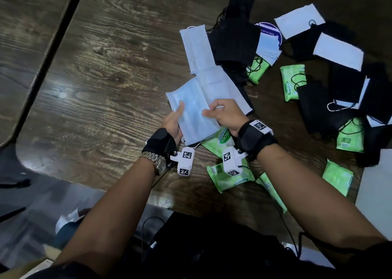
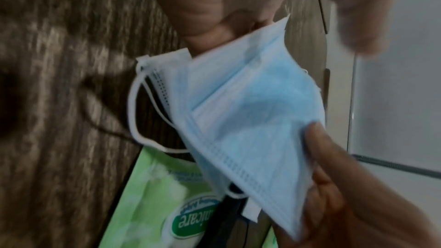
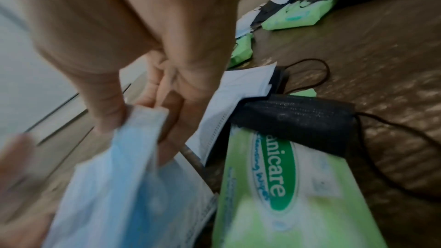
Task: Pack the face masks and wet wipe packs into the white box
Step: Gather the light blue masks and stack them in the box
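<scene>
My left hand (image 1: 177,114) and right hand (image 1: 212,111) both pinch a light blue face mask (image 1: 191,113) just above the wooden table (image 1: 106,77). The left thumb lies on top of its left edge; the right thumb and fingers nip its right edge (image 3: 133,118). In the left wrist view the blue mask (image 2: 250,120) hangs folded with a white ear loop (image 2: 136,120). A green wet wipe pack (image 1: 220,138) lies under my right wrist, with a black mask (image 3: 298,120) across its top. White masks (image 1: 195,49) lie just beyond my hands.
Several green wipe packs (image 1: 292,82), black masks (image 1: 233,36) and white masks (image 1: 337,50) are scattered over the table's right half. A white surface (image 1: 375,183) shows at the right edge. The table's left edge (image 1: 42,70) runs diagonally.
</scene>
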The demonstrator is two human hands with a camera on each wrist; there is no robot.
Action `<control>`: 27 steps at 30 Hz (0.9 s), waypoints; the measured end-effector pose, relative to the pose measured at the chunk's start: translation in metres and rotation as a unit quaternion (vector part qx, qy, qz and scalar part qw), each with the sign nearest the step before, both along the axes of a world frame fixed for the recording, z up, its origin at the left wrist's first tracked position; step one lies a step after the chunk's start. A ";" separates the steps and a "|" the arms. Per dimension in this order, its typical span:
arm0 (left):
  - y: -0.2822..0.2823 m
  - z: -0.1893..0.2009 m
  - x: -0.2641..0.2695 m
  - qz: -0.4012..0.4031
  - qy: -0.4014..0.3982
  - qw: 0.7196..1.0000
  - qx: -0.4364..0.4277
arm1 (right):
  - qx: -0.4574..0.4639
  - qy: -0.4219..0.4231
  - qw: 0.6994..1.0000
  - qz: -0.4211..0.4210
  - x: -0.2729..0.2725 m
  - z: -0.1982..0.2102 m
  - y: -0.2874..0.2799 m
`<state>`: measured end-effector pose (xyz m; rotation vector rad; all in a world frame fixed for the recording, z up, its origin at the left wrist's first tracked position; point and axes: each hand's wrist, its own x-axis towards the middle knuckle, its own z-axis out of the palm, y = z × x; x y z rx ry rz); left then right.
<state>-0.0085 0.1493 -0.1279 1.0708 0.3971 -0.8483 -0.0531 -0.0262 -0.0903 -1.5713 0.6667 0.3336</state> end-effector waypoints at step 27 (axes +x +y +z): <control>-0.037 -0.007 -0.004 0.063 0.076 0.991 0.089 | -0.422 -0.145 0.859 0.250 -0.024 -0.009 0.031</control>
